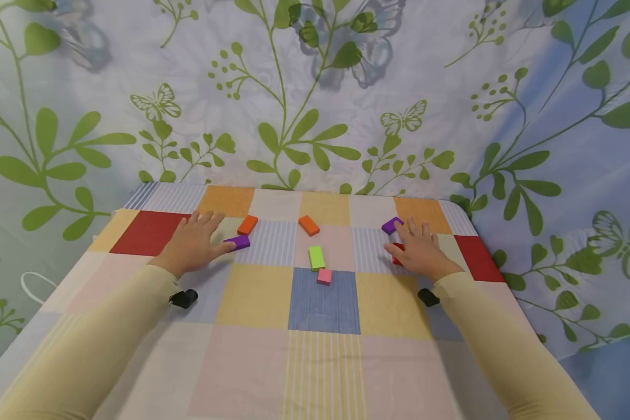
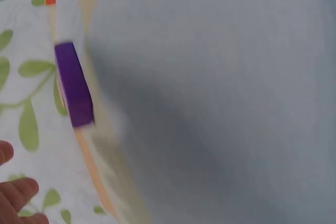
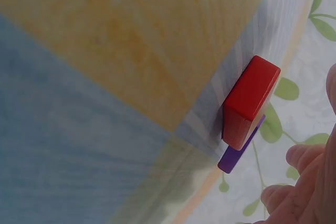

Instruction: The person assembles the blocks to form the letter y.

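My left hand [image 1: 195,240] lies flat on the checked tablecloth [image 1: 322,361], fingers straight. Its thumb tip is right beside a purple block [image 1: 237,241], which the left wrist view shows as the purple block [image 2: 73,85] above my fingertips [image 2: 16,192]. An orange block [image 1: 247,224] sits just beyond. My right hand [image 1: 419,245] also rests flat and holds nothing. A red block [image 1: 397,254] lies by its thumb, seen close up as the red block [image 3: 249,100], apart from my fingers [image 3: 304,182]. Past it lies a second purple block [image 1: 392,225], the same purple block [image 3: 239,148].
Between the hands lie another orange block [image 1: 308,225], a green block [image 1: 316,257] and a small pink block [image 1: 324,276]. A leaf-and-butterfly curtain [image 1: 315,93] hangs behind and around the table. A white loop [image 1: 34,286] hangs off the left edge.
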Motion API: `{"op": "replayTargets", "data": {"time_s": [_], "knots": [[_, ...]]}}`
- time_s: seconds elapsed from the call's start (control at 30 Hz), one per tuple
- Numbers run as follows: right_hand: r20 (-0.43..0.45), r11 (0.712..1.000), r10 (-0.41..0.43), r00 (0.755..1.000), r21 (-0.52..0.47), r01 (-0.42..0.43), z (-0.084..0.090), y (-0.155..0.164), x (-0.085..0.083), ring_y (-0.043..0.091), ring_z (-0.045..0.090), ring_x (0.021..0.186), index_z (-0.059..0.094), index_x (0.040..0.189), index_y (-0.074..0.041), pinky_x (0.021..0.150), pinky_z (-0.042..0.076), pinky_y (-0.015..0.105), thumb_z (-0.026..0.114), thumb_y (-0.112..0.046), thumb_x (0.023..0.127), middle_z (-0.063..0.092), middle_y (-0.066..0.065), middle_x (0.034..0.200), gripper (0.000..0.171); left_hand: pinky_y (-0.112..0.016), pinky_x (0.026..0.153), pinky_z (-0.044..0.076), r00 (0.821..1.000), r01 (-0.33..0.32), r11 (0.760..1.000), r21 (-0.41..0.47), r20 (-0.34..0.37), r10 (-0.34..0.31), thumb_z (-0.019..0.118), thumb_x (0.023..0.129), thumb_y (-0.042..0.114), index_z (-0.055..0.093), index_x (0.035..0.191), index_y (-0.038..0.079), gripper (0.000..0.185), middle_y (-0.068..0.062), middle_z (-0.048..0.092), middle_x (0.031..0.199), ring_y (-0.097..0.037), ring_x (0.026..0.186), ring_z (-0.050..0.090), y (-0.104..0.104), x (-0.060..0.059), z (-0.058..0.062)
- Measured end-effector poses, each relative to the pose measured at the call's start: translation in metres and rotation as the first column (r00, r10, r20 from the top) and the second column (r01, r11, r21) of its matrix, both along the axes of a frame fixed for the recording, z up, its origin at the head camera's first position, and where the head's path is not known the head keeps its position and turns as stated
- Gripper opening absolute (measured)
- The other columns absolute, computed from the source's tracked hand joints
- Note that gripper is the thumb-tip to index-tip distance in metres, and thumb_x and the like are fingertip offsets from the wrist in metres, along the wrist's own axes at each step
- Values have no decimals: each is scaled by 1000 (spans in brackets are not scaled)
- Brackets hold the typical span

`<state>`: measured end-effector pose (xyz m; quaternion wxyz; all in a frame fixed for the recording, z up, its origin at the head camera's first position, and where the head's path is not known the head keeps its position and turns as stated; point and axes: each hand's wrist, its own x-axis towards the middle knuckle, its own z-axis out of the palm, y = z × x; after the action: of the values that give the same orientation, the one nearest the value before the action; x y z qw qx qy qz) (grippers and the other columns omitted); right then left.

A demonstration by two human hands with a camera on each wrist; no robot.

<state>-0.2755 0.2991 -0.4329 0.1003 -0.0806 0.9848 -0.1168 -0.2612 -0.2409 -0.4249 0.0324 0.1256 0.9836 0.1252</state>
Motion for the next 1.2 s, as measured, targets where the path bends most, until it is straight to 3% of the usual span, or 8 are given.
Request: {"op": "replayTargets", "data": {"time_s": [0.13,0.33,0.57,0.73,0.9,1.2], "knots": [[-7,1000,5,1000,-7,-5,1,-1,1,66,-7,154,13,169,-7,120,1,81,45,-58,107,0,34,172,86,-70,125,21,996,77,996,43,-47,-75,64,99,58,37,163,8,86,-25,40,164,-57,153,28,19,5,3],[-18,1000,5,1000,-10,-5,1,-1,1,67,-6,153,14,168,-6,119,1,82,45,-58,108,0,34,172,86,-58,119,42,986,163,979,121,-49,-158,71,97,51,43,161,11,80,-17,52,158,-40,145,51,51,14,3],[-21,1000,8,1000,-10,-8,-2,-2,0,67,-6,154,16,168,-6,119,0,82,46,-56,108,1,35,172,84,-54,116,46,967,253,958,134,-51,-249,73,97,48,48,159,16,75,-13,60,152,-34,141,57,82,22,-1],[-17,1000,8,1000,-18,-8,-3,-3,-1,66,-7,154,16,168,-6,118,0,83,47,-57,108,1,34,172,85,-48,108,54,961,266,953,149,31,-273,72,98,47,49,158,22,69,-9,69,137,-28,129,64,106,26,-3],[-16,1000,13,1000,-21,-14,-5,-4,-1,67,-8,153,16,168,-6,118,1,83,46,-57,108,1,34,172,85,-45,105,55,936,320,931,179,90,-339,71,99,43,51,156,21,64,-6,71,131,-24,122,67,130,31,-5],[-30,1000,12,999,-9,-12,-7,-5,0,67,-5,154,16,168,-6,118,3,83,46,-55,108,2,33,172,83,-40,107,54,906,389,908,156,112,-408,73,100,39,64,145,18,51,-1,73,124,-17,112,67,164,38,-5]]}}
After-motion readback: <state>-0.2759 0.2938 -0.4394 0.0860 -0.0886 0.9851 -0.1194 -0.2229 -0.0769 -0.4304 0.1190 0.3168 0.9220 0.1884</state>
